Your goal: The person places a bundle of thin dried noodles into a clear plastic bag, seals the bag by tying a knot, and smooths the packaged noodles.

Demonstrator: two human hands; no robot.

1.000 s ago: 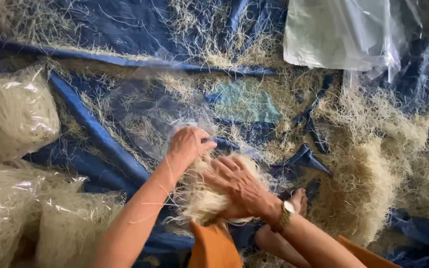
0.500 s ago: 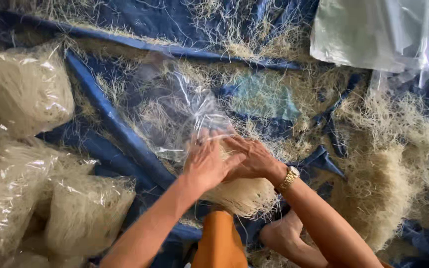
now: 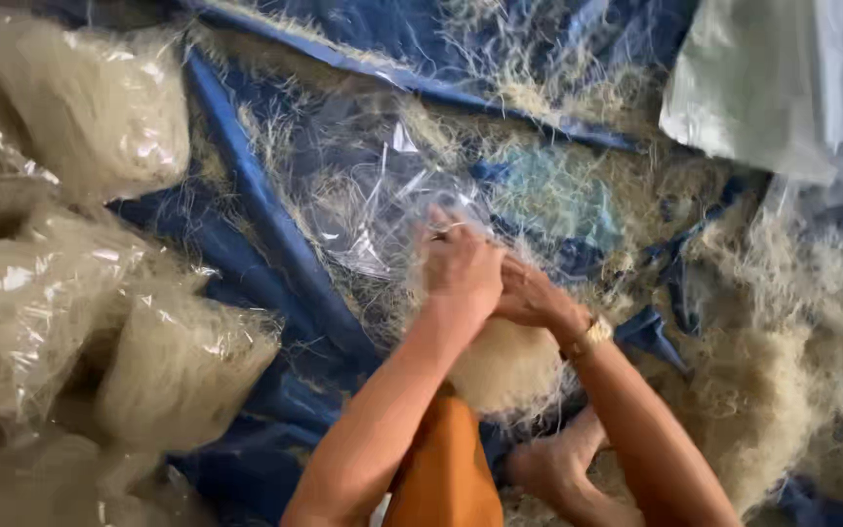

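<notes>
Far left: filled clear bags of pale noodles [image 3: 70, 322] stacked on blue tarp [image 3: 275, 283]. Centre: empty clear plastic bag [image 3: 382, 210] lies flat, loose strands under it. Left hand [image 3: 461, 268] fingers curled, pinching near edge of clear plastic bag. Right hand [image 3: 529, 293] touching left hand, closed over noodle bundle [image 3: 504, 366] just below both hands. Gold wristwatch [image 3: 592, 335] on right wrist. Right: loose noodle heap [image 3: 782, 371]; folded plastic sheets [image 3: 782, 88] far right.
</notes>
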